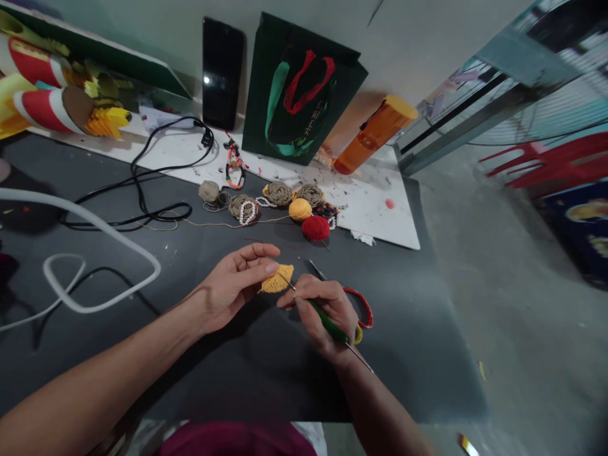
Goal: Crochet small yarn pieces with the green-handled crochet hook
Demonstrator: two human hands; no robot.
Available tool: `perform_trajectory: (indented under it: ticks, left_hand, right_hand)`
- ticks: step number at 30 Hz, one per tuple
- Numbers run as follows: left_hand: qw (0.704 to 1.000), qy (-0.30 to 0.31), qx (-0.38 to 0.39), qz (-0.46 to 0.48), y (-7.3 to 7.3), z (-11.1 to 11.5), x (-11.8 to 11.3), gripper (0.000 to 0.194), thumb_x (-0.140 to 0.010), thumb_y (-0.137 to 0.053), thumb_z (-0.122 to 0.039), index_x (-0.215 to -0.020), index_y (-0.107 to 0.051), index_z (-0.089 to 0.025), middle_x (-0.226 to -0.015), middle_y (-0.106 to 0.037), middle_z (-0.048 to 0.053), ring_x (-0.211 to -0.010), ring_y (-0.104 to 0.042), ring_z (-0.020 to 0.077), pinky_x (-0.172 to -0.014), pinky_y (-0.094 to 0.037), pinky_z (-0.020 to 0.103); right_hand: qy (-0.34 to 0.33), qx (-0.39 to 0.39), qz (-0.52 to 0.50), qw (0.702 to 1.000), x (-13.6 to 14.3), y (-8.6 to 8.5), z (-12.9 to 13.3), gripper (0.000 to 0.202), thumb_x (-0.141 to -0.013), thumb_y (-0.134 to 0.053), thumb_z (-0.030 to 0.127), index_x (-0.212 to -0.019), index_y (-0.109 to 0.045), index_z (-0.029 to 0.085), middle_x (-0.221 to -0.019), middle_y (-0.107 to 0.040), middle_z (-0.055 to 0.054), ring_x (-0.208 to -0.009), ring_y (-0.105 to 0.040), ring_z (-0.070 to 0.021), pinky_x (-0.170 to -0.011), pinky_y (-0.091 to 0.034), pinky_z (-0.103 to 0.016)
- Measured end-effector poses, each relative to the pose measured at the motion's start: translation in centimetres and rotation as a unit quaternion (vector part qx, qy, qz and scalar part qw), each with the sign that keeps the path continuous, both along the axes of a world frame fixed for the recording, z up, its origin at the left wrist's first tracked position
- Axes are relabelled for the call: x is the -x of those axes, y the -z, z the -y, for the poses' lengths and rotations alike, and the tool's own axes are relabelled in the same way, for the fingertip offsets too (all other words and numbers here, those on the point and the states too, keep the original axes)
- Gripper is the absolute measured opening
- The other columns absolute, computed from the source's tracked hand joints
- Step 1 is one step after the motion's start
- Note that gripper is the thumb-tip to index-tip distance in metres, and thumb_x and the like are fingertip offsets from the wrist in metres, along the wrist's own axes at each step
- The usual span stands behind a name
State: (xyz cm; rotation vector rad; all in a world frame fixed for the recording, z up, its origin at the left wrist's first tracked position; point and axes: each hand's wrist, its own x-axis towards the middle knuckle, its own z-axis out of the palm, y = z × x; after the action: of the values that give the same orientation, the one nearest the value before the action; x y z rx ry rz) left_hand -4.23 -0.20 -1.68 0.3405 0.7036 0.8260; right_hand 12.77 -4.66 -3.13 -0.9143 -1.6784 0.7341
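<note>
Between the thumb and fingers of my left hand (232,285) is a small yellow crochet piece (276,280). My right hand (327,313) grips a crochet hook (329,322) by its green handle, and the thin metal tip meets the yellow piece. The hook's other metal end sticks out behind my palm. Partly hidden under my right hand lie scissors (363,307) with red and yellow handles. Just beyond my hands sit a red yarn ball (315,228) and a yellow yarn ball (300,209).
Brown crocheted rounds (279,194), a beaded strap (234,166) and a small beige yarn ball (209,191) lie farther back. A phone (222,73), a dark green gift bag (301,88) and an orange bottle (375,134) stand by the wall. Black cable (137,177) and a white tube (118,237) cross the left.
</note>
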Motion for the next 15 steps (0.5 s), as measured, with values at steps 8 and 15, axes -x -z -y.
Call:
perform_trajectory:
  ticks: [8, 15]
  left_hand:
    - [1.0, 0.003, -0.003, -0.009, -0.04, 0.26, -0.25, 0.034, -0.058, -0.091, -0.022, -0.084, -0.07, -0.016, -0.064, -0.067, -0.004, -0.056, -0.06, 0.0064, -0.055, -0.046, 0.016]
    - [0.999, -0.014, -0.03, -0.032, -0.04, 0.26, -0.3, 0.034, -0.06, -0.091, -0.025, -0.087, -0.073, -0.016, -0.069, -0.069, -0.002, -0.063, -0.061, 0.0063, -0.059, -0.046, 0.015]
  right_hand:
    - [-0.009, -0.05, 0.036, 0.998, -0.06, -0.29, -0.41, 0.026, -0.087, -0.055, 0.002, -0.099, -0.058, 0.024, -0.075, -0.075, -0.003, -0.068, -0.069, -0.0158, -0.061, -0.055, -0.028]
    - [0.013, -0.045, 0.026, 0.999, -0.07, 0.12, -0.17, 0.024, -0.087, -0.055, 0.004, -0.1, -0.059, 0.024, -0.078, -0.076, -0.003, -0.067, -0.069, -0.0162, -0.062, -0.055, -0.03]
